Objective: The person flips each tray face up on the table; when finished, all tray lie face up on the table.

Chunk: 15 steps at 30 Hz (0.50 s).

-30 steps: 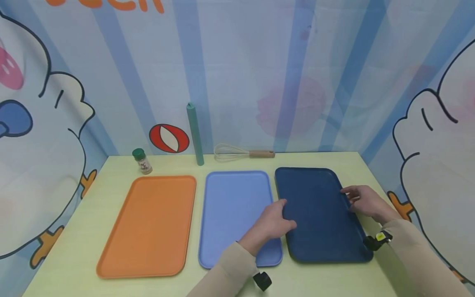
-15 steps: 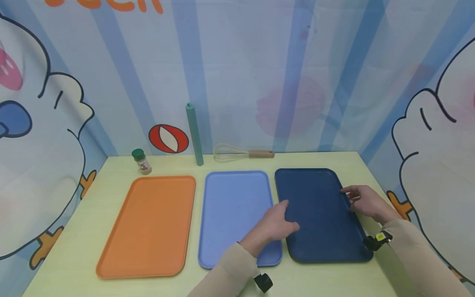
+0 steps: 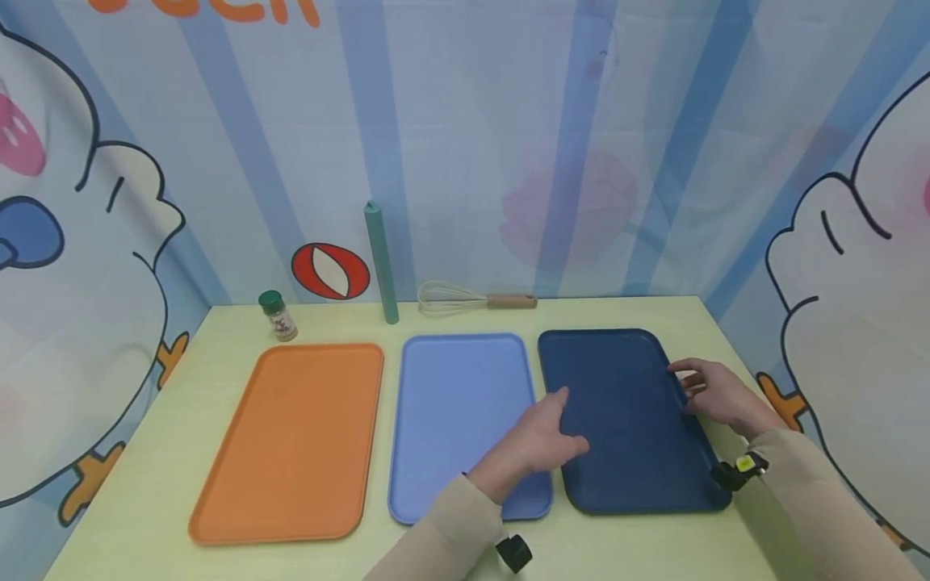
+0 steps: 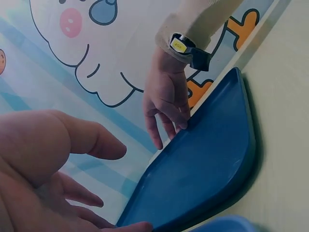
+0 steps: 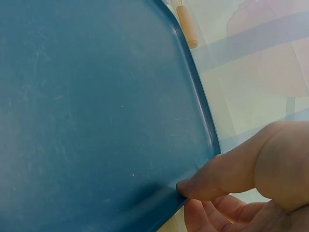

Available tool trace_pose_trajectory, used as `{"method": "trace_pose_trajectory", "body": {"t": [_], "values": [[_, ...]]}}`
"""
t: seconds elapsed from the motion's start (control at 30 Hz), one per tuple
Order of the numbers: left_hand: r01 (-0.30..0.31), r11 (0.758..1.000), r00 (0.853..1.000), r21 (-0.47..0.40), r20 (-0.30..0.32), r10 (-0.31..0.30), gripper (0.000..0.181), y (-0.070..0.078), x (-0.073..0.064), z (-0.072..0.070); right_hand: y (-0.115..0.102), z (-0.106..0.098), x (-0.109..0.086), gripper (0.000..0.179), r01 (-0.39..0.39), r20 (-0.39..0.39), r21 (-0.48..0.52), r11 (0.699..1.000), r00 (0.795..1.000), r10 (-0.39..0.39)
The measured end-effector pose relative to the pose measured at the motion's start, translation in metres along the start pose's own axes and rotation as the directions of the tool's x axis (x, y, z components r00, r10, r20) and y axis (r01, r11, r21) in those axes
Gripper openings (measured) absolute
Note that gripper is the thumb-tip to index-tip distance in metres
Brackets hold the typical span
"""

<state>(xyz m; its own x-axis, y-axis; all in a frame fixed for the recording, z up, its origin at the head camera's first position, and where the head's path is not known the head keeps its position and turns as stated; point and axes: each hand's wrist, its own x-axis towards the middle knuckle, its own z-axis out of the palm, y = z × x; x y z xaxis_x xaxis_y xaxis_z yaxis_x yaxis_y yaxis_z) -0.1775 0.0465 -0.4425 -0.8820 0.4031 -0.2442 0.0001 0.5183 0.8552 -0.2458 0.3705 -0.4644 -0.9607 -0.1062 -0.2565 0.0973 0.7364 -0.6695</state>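
Observation:
A dark blue tray (image 3: 617, 424) lies at the right of the table, seen large in both wrist views. My right hand (image 3: 719, 395) pinches its right rim: in the right wrist view the thumb (image 5: 212, 181) is over the edge and the fingers are below and outside it. Over the gap between this tray and a light blue tray (image 3: 461, 403) is my left hand (image 3: 534, 436), thumb and fingers spread wide, holding nothing. Its fingertips are close to the dark tray's left rim in the left wrist view.
An orange tray (image 3: 298, 444) lies on the left of the pale yellow table (image 3: 138, 476). Along the back are a green-capped shaker jar (image 3: 278, 315), a tall green stick-like piece (image 3: 382, 262) against the curtain, and a whisk (image 3: 479, 299) with a wooden handle.
My left hand has shifted slightly to the right over the dark blue tray's left edge. The dark tray's far edge has moved very slightly nearer; my right hand has stayed at its rim.

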Motion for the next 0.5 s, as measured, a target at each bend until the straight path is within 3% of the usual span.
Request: {"method": "trace_pose_trajectory", "body": {"t": [0.17,0.3,0.4,0.5], "values": [[-0.088,0.996,0.996,0.016,-0.018,0.088,0.078,0.000,-0.004,-0.015,-0.004,-0.003,0.001,0.063,-0.024,-0.030,-0.062,0.998,0.999,0.022],[-0.175,0.981,0.980,0.079,-0.078,0.181,0.076,-0.005,-0.011,-0.040,-0.015,-0.001,0.001,0.062,0.002,-0.098,-0.159,0.987,0.995,-0.017],[-0.232,0.961,0.953,0.154,-0.165,0.256,0.077,-0.015,-0.016,-0.065,-0.027,0.001,-0.001,0.063,0.080,-0.161,-0.253,0.964,0.979,-0.123],[-0.247,0.933,0.908,0.260,-0.274,0.317,0.080,-0.029,-0.019,-0.094,-0.042,0.004,-0.001,0.065,0.162,-0.204,-0.334,0.928,0.949,-0.239]]}}
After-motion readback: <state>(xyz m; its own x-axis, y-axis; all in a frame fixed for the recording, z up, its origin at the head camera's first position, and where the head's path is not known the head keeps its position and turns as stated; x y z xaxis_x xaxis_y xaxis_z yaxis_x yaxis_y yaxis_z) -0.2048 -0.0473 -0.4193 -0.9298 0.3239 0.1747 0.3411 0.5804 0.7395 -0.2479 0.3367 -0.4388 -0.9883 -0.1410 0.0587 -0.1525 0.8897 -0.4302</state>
